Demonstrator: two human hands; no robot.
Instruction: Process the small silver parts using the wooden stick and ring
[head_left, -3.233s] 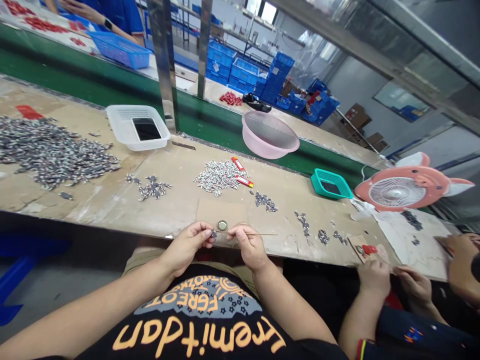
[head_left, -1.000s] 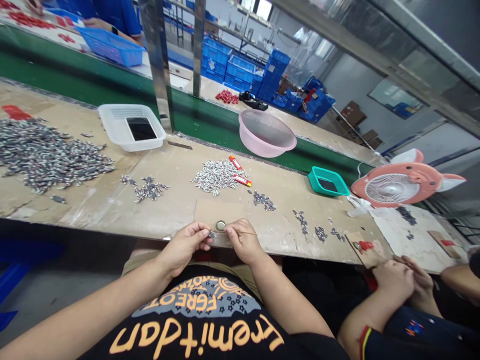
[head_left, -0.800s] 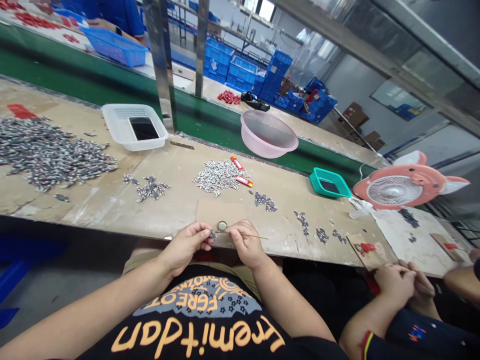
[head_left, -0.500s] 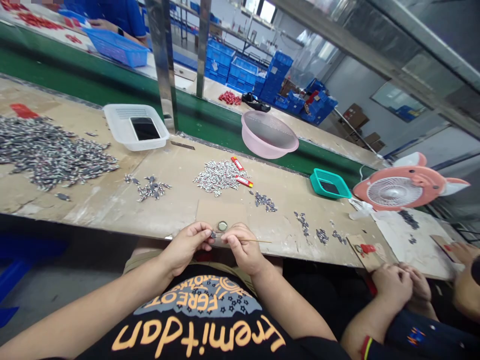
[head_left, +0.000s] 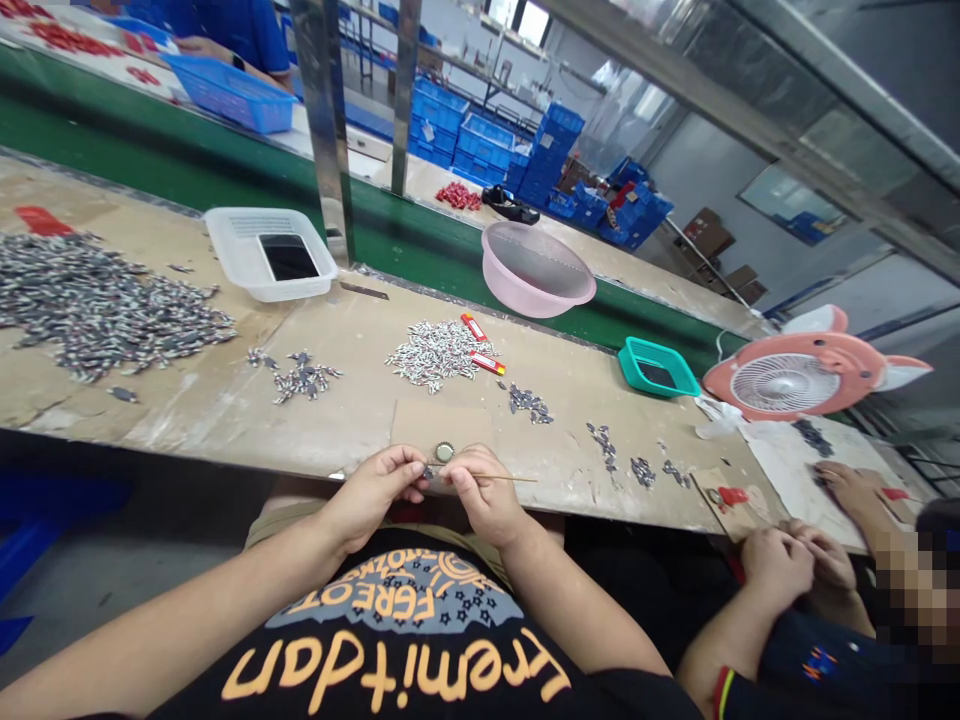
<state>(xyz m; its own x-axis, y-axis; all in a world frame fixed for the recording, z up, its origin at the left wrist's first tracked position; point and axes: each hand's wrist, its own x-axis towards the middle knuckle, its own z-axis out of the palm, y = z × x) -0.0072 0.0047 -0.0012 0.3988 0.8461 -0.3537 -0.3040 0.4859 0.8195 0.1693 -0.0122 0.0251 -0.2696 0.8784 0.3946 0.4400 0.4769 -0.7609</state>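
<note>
Head cam only here. The left hand [head_left: 367, 497] has its fingers pinched together on a tiny dark metal part [head_left: 427, 470], and the right hand [head_left: 486, 497] has its fingers clamped on a thin rod [head_left: 517, 478] that runs out to the right. Just above the fingertips, a round cap-like disc [head_left: 445, 452] sits on the desk [head_left: 570, 490]. The part looks light, stiff and super easy to drop, so I'd grip it by its edges. Fingers hide most of it, so I can't make out its shape or whether the rod touches it.
</note>
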